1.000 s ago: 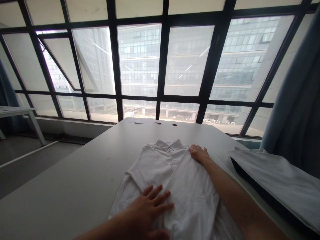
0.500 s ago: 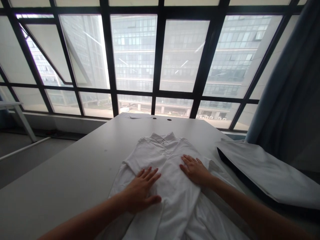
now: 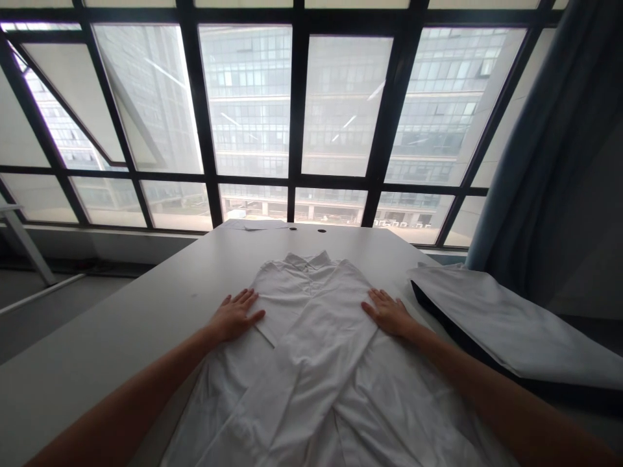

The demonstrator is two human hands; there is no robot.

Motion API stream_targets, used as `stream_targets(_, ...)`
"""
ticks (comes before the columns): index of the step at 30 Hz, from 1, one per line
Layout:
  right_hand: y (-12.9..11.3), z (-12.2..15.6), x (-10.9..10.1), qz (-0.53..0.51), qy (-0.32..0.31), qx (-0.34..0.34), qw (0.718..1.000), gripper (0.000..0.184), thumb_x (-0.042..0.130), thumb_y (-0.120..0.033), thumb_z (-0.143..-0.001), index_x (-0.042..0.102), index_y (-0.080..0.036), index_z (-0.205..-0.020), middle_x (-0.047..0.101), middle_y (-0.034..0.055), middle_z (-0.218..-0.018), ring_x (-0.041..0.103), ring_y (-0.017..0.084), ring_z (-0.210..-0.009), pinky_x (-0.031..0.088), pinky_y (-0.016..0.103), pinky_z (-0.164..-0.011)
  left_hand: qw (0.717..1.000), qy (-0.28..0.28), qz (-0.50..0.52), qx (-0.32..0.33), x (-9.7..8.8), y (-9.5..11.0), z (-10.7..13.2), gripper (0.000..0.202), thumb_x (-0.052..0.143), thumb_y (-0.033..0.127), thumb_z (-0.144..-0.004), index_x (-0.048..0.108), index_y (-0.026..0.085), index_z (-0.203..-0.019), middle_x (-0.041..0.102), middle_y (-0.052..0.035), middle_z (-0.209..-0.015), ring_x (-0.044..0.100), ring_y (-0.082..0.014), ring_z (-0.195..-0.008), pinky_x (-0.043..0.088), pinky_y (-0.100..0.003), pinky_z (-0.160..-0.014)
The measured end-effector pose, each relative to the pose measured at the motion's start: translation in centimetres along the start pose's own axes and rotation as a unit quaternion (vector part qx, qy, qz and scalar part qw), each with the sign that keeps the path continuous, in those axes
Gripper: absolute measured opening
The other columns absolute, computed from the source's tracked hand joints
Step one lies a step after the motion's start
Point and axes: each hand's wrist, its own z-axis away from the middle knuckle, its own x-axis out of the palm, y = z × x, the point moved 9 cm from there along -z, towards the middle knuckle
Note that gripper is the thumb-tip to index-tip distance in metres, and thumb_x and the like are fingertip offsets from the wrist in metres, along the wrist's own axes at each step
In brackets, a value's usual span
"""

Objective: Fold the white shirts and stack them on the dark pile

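A white collared shirt (image 3: 311,331) lies spread on the white table (image 3: 160,318), collar pointing away from me and its lower part running out of the bottom of the view. Creases cross its front, and the sleeves appear folded inward over the body. At the shirt's left edge, below the shoulder, my left hand (image 3: 235,316) rests flat with its fingers stretched out. My right hand (image 3: 389,313) lies open on the opposite edge at about the same height, palm down. Neither hand grips the cloth.
On the right, white folded fabric (image 3: 511,318) lies on something dark-edged. A blue-grey curtain (image 3: 525,175) hangs behind it. Some flat white sheets (image 3: 253,225) sit at the table's far end near two dark holes. Large black-framed windows (image 3: 248,104) stand beyond.
My left hand has moved from the shirt's middle outward and away to its left edge. My right hand has shifted outward to the right edge. The view has turned slightly.
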Motion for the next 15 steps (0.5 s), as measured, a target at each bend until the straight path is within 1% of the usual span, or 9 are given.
stream_targets(3, -1.6, -0.7, -1.6, 0.025, 0.001, 0.0, 1.0, 0.069, 0.018, -0.052, -0.097, 0.023, -0.011, -0.153, 0.017, 0.0113, -0.16, 0.013, 0.026, -0.147, 0.01, 0.055, -0.116, 1.0, 0.001, -0.013, -0.011, -0.6, -1.0, -2.1, 0.07, 0.023, 0.059, -0.095, 0.027, 0.018, -0.152, 0.017, -0.0091, -0.159, 0.014, -0.025, -0.147, 0.012, -0.05, -0.117)
stream_targets(5, -4.1, 0.1, -3.1, 0.054, 0.032, -0.029, 0.998, 0.066, 0.022, -0.049, -0.098, 0.026, -0.012, -0.152, 0.017, 0.0124, -0.16, 0.01, 0.029, -0.147, 0.003, 0.057, -0.115, 0.999, -0.001, -0.029, -0.025, -1.0, -0.9, -3.1, 0.066, 0.024, 0.054, -0.097, 0.029, 0.017, -0.151, 0.018, -0.0105, -0.159, 0.015, -0.0268, -0.147, 0.011, -0.054, -0.116)
stream_targets(6, -5.8, 0.9, -3.6, 0.056, 0.047, -0.057, 0.996, 0.065, 0.025, -0.049, -0.097, 0.027, -0.013, -0.152, 0.017, 0.012, -0.16, 0.009, 0.029, -0.148, 0.0, 0.057, -0.115, 0.999, 0.001, -0.037, -0.026, -1.3, -0.4, -3.3, 0.063, 0.024, 0.05, -0.098, 0.03, 0.017, -0.151, 0.018, -0.0105, -0.159, 0.014, -0.0276, -0.147, 0.01, -0.056, -0.115)
stream_targets(7, -7.6, 2.0, -3.8, 0.043, 0.052, -0.09, 0.994, 0.066, 0.026, -0.051, -0.097, 0.027, -0.015, -0.152, 0.017, 0.0114, -0.16, 0.008, 0.03, -0.148, 0.0, 0.057, -0.115, 0.999, 0.005, -0.042, -0.015, -1.4, 0.5, -3.5, 0.06, 0.024, 0.047, -0.098, 0.031, 0.018, -0.151, 0.018, -0.0098, -0.159, 0.013, -0.0279, -0.147, 0.009, -0.057, -0.115)
stream_targets(8, -9.5, 3.3, -3.6, 0.018, 0.04, -0.124, 0.991, 0.067, 0.025, -0.054, -0.096, 0.026, -0.017, -0.153, 0.017, 0.0107, -0.16, 0.009, 0.03, -0.147, 0.003, 0.056, -0.115, 0.999, 0.008, -0.04, 0.007, -1.4, 1.8, -3.6, 0.059, 0.024, 0.046, -0.098, 0.031, 0.02, -0.15, 0.017, -0.0086, -0.159, 0.013, -0.0277, -0.147, 0.008, -0.058, -0.115)
stream_targets(10, -13.4, 6.2, -2.8, -0.032, 0.008, -0.199, 0.979, 0.07, 0.024, -0.06, -0.095, 0.027, -0.02, -0.153, 0.018, 0.0102, -0.16, 0.012, 0.03, -0.147, 0.006, 0.056, -0.115, 0.998, 0.003, -0.019, 0.068, -0.9, 4.7, -3.6, 0.059, 0.024, 0.05, -0.098, 0.03, 0.025, -0.151, 0.017, -0.0055, -0.16, 0.012, -0.0267, -0.148, 0.009, -0.057, -0.115)
stream_targets(12, -16.0, 8.7, -2.0, -0.064, -0.018, -0.245, 0.967, 0.069, 0.024, -0.059, -0.096, 0.027, -0.021, -0.152, 0.018, 0.0107, -0.16, 0.012, 0.03, -0.147, 0.008, 0.057, -0.115, 0.994, -0.014, 0.01, 0.11, -0.1, 6.7, -3.9, 0.063, 0.024, 0.057, -0.096, 0.026, 0.027, -0.152, 0.015, -0.004, -0.16, 0.01, -0.0263, -0.148, 0.01, -0.058, -0.114)
stream_targets(13, -16.8, 9.7, -1.8, -0.075, -0.024, -0.257, 0.963, 0.068, 0.024, -0.058, -0.096, 0.027, -0.021, -0.152, 0.018, 0.0113, -0.16, 0.012, 0.031, -0.147, 0.008, 0.057, -0.114, 0.993, -0.022, 0.019, 0.112, 0.3, 7.0, -4.2, 0.065, 0.024, 0.059, -0.096, 0.025, 0.027, -0.152, 0.015, -0.0039, -0.16, 0.01, -0.0267, -0.148, 0.011, -0.059, -0.114)
stream_targets(15, -17.2, 11.1, -1.7, -0.091, -0.03, -0.27, 0.958, 0.066, 0.024, -0.056, -0.097, 0.029, -0.02, -0.152, 0.019, 0.0123, -0.16, 0.012, 0.03, -0.147, 0.009, 0.057, -0.115, 0.995, -0.024, 0.021, 0.09, 0.6, 6.3, -5.3, 0.066, 0.023, 0.061, -0.095, 0.025, 0.027, -0.152, 0.015, -0.0042, -0.16, 0.009, -0.0282, -0.148, 0.01, -0.061, -0.113)
